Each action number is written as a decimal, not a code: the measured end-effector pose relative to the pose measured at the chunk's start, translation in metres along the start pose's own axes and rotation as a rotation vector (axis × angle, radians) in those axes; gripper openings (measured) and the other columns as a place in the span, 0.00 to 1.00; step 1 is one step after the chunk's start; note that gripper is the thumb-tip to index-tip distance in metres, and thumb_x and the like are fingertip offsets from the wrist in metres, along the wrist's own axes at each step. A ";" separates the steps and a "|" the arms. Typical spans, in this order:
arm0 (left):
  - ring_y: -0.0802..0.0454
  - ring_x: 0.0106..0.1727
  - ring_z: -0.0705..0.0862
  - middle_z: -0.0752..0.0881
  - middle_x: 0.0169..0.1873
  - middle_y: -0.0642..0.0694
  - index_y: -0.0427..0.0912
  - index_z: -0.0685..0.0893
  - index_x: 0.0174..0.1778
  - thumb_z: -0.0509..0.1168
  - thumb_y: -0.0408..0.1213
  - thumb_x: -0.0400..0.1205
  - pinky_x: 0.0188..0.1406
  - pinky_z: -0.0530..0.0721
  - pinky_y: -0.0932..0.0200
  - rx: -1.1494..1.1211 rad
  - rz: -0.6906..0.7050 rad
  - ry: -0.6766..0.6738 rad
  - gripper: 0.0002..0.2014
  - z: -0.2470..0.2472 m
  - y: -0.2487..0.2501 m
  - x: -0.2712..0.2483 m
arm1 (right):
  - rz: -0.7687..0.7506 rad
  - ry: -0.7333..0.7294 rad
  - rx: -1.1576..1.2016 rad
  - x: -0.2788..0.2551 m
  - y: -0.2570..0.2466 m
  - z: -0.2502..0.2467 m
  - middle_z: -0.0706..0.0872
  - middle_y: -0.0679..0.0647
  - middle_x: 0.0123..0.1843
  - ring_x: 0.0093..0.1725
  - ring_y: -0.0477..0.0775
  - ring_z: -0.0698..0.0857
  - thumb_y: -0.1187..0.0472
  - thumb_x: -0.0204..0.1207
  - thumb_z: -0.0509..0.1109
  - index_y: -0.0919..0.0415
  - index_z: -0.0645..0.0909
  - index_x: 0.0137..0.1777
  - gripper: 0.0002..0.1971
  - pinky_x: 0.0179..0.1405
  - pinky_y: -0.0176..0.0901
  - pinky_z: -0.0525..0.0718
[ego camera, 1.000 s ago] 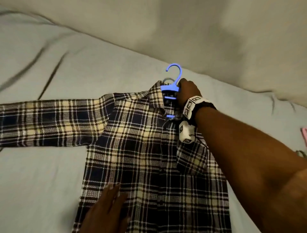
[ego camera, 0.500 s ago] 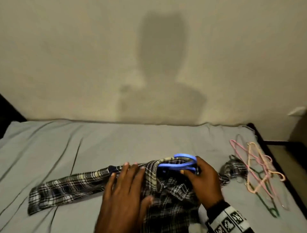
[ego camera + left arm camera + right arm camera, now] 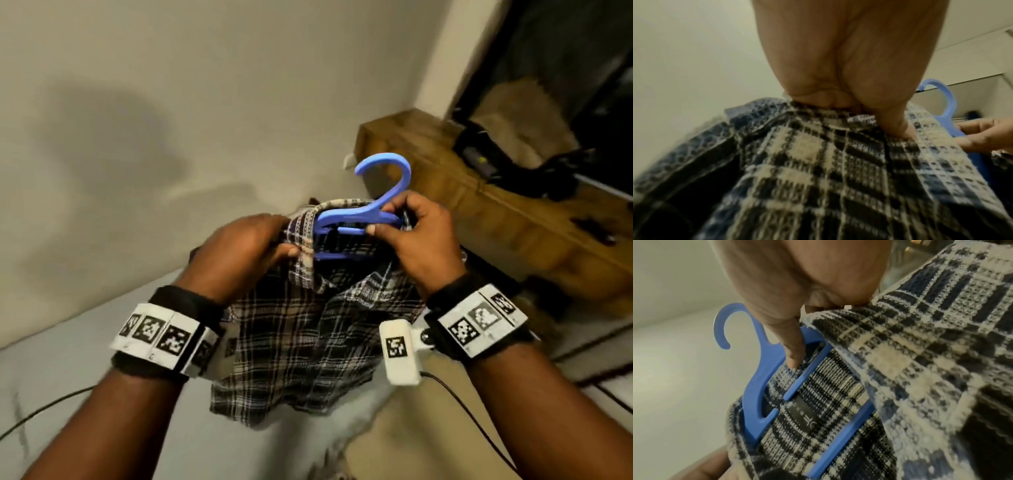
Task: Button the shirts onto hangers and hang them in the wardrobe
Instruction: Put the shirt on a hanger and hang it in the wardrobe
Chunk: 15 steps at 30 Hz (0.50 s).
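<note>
A dark blue and cream plaid shirt [image 3: 308,339] hangs on a blue plastic hanger [image 3: 373,209], lifted off the bed in front of me. My left hand [image 3: 253,246] grips the shirt's left shoulder by the collar [image 3: 857,123]. My right hand [image 3: 411,233] pinches the hanger's right side together with the cloth, thumb on the blue bar [image 3: 795,353]. The hanger's hook [image 3: 725,324] points up, free. In the right wrist view the inside collar label [image 3: 807,415] shows behind the hanger bars.
A pale wall [image 3: 171,102] rises behind the shirt. A wooden unit [image 3: 496,212] with dark objects on it stands to the right. The grey bed sheet [image 3: 68,377] lies below left, with a black cable [image 3: 44,411] across it.
The shirt lay on the bed with both hands at its collar. Now both hands hold it and the hanger up in the air, and my view has turned right.
</note>
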State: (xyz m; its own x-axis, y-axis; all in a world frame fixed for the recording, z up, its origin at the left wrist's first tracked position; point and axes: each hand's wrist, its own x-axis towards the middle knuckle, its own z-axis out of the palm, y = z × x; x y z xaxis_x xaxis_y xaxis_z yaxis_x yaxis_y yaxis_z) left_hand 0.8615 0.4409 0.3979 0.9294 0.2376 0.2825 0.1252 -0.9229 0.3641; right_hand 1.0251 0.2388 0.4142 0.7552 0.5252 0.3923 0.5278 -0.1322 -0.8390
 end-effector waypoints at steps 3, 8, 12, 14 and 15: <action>0.44 0.45 0.81 0.83 0.43 0.50 0.45 0.83 0.55 0.67 0.45 0.85 0.38 0.71 0.51 -0.016 0.176 0.054 0.08 0.005 0.066 0.041 | -0.022 0.148 -0.028 -0.024 -0.004 -0.082 0.84 0.43 0.38 0.39 0.38 0.80 0.71 0.67 0.82 0.54 0.80 0.41 0.15 0.45 0.35 0.79; 0.52 0.46 0.81 0.87 0.47 0.53 0.53 0.85 0.57 0.69 0.49 0.84 0.40 0.74 0.53 -0.148 0.358 0.054 0.09 0.028 0.170 0.100 | 0.024 0.278 -0.052 -0.097 0.010 -0.224 0.87 0.50 0.66 0.68 0.49 0.84 0.57 0.82 0.71 0.52 0.75 0.74 0.21 0.71 0.48 0.80; 0.52 0.46 0.83 0.89 0.52 0.54 0.53 0.86 0.62 0.68 0.52 0.84 0.36 0.75 0.56 -0.157 0.542 0.013 0.14 0.061 0.266 0.135 | 0.326 0.263 -0.404 -0.180 0.046 -0.330 0.90 0.42 0.59 0.59 0.44 0.87 0.45 0.83 0.68 0.45 0.85 0.63 0.13 0.64 0.62 0.84; 0.53 0.47 0.83 0.88 0.54 0.54 0.52 0.85 0.63 0.65 0.56 0.85 0.36 0.77 0.57 -0.163 0.663 -0.018 0.17 0.085 0.325 0.147 | 0.417 0.277 -0.497 -0.226 0.059 -0.376 0.90 0.43 0.51 0.52 0.45 0.88 0.49 0.85 0.67 0.47 0.86 0.55 0.07 0.58 0.62 0.85; 0.51 0.48 0.85 0.89 0.54 0.52 0.52 0.84 0.64 0.62 0.59 0.84 0.39 0.81 0.54 -0.171 0.726 -0.017 0.20 0.097 0.351 0.152 | 0.437 0.312 -0.516 -0.246 0.063 -0.393 0.90 0.44 0.49 0.51 0.45 0.88 0.51 0.86 0.66 0.47 0.85 0.53 0.07 0.56 0.61 0.85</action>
State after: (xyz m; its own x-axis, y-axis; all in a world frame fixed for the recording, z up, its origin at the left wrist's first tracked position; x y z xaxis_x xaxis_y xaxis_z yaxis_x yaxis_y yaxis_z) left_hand 1.0800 0.1237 0.4823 0.7630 -0.4203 0.4912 -0.5771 -0.7852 0.2246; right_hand 1.0253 -0.2289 0.4131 0.9728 0.0812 0.2170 0.2117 -0.6928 -0.6894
